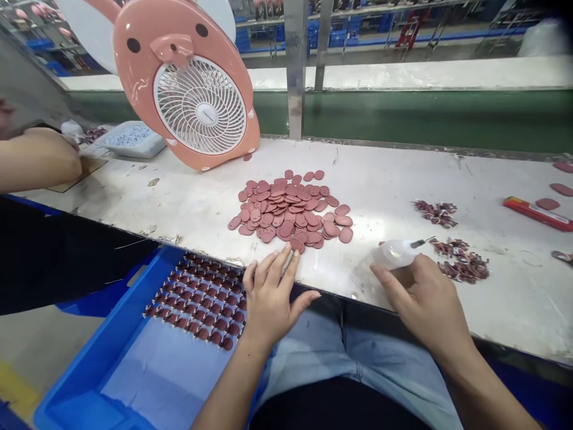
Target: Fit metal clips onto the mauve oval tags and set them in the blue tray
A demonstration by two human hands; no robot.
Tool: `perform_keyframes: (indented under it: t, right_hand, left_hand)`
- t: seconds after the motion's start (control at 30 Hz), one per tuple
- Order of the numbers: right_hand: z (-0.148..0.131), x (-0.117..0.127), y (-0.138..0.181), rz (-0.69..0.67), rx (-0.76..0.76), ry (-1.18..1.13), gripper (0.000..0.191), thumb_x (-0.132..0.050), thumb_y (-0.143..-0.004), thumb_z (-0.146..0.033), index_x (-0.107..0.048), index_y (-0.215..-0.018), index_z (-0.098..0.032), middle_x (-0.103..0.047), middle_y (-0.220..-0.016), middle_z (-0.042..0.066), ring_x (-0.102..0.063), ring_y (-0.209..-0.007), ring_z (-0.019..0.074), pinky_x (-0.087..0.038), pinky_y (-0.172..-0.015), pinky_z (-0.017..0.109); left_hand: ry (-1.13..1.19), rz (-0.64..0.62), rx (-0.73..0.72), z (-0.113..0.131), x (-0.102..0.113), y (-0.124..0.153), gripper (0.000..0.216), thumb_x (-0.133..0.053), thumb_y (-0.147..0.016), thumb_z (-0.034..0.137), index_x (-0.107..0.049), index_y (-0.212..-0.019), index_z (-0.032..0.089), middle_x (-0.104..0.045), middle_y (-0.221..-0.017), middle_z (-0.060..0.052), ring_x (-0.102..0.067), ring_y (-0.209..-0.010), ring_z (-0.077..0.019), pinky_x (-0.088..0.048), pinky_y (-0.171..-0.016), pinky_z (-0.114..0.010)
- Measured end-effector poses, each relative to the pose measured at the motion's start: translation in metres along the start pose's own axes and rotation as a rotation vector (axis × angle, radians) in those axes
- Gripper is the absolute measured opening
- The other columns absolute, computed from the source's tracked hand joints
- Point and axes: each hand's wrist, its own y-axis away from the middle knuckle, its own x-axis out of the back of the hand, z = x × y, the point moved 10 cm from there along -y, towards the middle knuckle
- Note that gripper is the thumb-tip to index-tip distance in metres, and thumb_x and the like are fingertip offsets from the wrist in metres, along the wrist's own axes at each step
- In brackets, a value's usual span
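Observation:
My left hand reaches over the table's front edge, fingers stretched and spread, with its fingertips at the nearest dark pink oval disc. That disc lies at the near side of a heap of similar oval discs, a few of them with small holes. In my right hand is a translucent white needle-tip squeeze bottle, lying on its side with the metal needle pointing right. Just beyond the needle, small dark red and white pieces lie in a cluster, and another cluster sits farther back.
A pink animal-shaped fan stands behind the heap. Below the table at left, a blue crate holds rows of dark red pieces on a pale sheet. Another person's arm rests at far left, near a white tray. A red packet lies right.

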Motion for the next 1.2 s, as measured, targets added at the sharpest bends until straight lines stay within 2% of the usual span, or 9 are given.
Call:
perform_keyframes:
  t: [0.13, 0.23, 0.37, 0.53, 0.73, 0.8, 0.9, 1.03, 1.2]
  right_hand:
    - [0.0, 0.005, 0.003, 0.014, -0.013, -0.048, 0.031, -0.056, -0.096, -0.053, -0.062, -0.099, -0.022, -0.067, -0.088, 0.005, -0.063, -0.078, 0.0241, -0.045, -0.066, 0.032]
    - [-0.003, 0.005, 0.004, 0.023, 0.002, -0.087, 0.027, -0.058, -0.095, -0.05, -0.062, -0.098, -0.023, -0.068, -0.089, 0.005, -0.063, -0.08, 0.0237, -0.045, -0.067, 0.032]
    - [-0.006, 0.008, 0.005, 0.047, 0.016, -0.146, 0.025, -0.061, -0.093, -0.046, -0.062, -0.099, -0.022, -0.066, -0.088, 0.005, -0.06, -0.078, 0.0234, -0.045, -0.07, 0.034]
    - [0.0, 0.008, 0.011, 0.04, -0.031, -0.288, 0.022, -0.066, -0.089, -0.043, -0.062, -0.09, -0.022, -0.061, -0.083, 0.005, -0.058, -0.078, 0.0247, -0.044, -0.07, 0.036]
    - [0.004, -0.01, 0.022, -0.044, -0.204, -0.757, 0.027, -0.056, -0.093, -0.05, -0.057, -0.101, -0.025, -0.06, -0.084, 0.003, -0.062, -0.073, 0.0231, -0.055, -0.062, 0.037]
    - [-0.002, -0.019, 0.025, -0.111, -0.263, -0.882, 0.026, -0.063, -0.089, -0.048, -0.056, -0.098, -0.025, -0.057, -0.078, 0.0, -0.06, -0.063, 0.0189, -0.053, -0.053, 0.031]
    - [-0.016, -0.029, 0.032, -0.243, -0.334, -0.986, 0.031, -0.081, -0.078, -0.039, -0.059, -0.094, -0.023, -0.061, -0.079, 0.0, -0.056, -0.052, 0.0129, -0.049, -0.046, 0.025]
    - [-0.032, -0.033, 0.048, -0.324, -0.444, -1.146, 0.031, -0.079, -0.082, -0.039, -0.055, -0.097, -0.027, -0.062, -0.074, -0.003, -0.053, -0.044, 0.0096, -0.045, -0.038, 0.019]
    - [-0.038, -0.039, 0.07, -0.314, -0.652, -1.294, 0.035, -0.079, -0.081, -0.042, -0.05, -0.097, -0.028, -0.057, -0.065, -0.005, -0.055, -0.048, 0.0129, -0.047, -0.04, 0.021]
  left_hand:
    - [0.063, 0.077, 0.013, -0.003, 0.005, 0.003, 0.041, -0.062, -0.092, 0.046, -0.068, -0.124, 0.021, -0.073, -0.128, -0.013, -0.061, -0.117, -0.0313, -0.03, -0.106, -0.048]
    - [0.077, 0.098, 0.121, -0.012, 0.011, -0.01, 0.03, -0.055, -0.097, 0.031, -0.07, -0.121, 0.024, -0.073, -0.125, -0.011, -0.06, -0.114, -0.0295, -0.036, -0.099, -0.047]
    - [-0.006, -0.096, 0.335, -0.026, 0.008, -0.031, 0.025, -0.06, -0.095, 0.037, -0.076, -0.113, 0.031, -0.065, -0.133, -0.011, -0.053, -0.118, -0.0356, -0.035, -0.094, -0.053]
    - [0.057, -0.274, 0.378, -0.027, 0.005, -0.048, 0.016, -0.067, -0.09, 0.035, -0.073, -0.102, 0.026, -0.059, -0.131, -0.012, -0.048, -0.122, -0.036, -0.032, -0.099, -0.057]
    - [0.258, -0.283, 0.363, -0.008, 0.01, -0.044, 0.007, -0.064, -0.09, 0.016, -0.065, -0.092, 0.022, -0.069, -0.104, -0.005, -0.057, -0.107, -0.0288, -0.031, -0.1, -0.053]
    - [0.383, -0.316, 0.339, 0.011, 0.011, -0.035, 0.006, -0.063, -0.092, 0.018, -0.065, -0.091, 0.023, -0.071, -0.09, 0.002, -0.063, -0.091, -0.0209, -0.04, -0.092, -0.042]
    - [0.814, -0.33, 0.363, 0.042, 0.013, -0.018, 0.003, -0.067, -0.091, 0.023, -0.069, -0.09, 0.021, -0.072, -0.085, 0.002, -0.064, -0.081, -0.0151, -0.047, -0.077, -0.029]
    - [1.254, -0.203, 0.473, 0.056, 0.013, 0.001, 0.012, -0.072, -0.086, 0.02, -0.077, -0.097, 0.018, -0.073, -0.084, -0.003, -0.064, -0.078, -0.0145, -0.05, -0.074, -0.025]
    - [1.589, 0.006, 0.523, 0.054, -0.006, 0.017, 0.038, -0.09, -0.067, 0.02, -0.08, -0.103, 0.028, -0.071, -0.081, 0.001, -0.065, -0.073, -0.0115, -0.052, -0.074, -0.022]
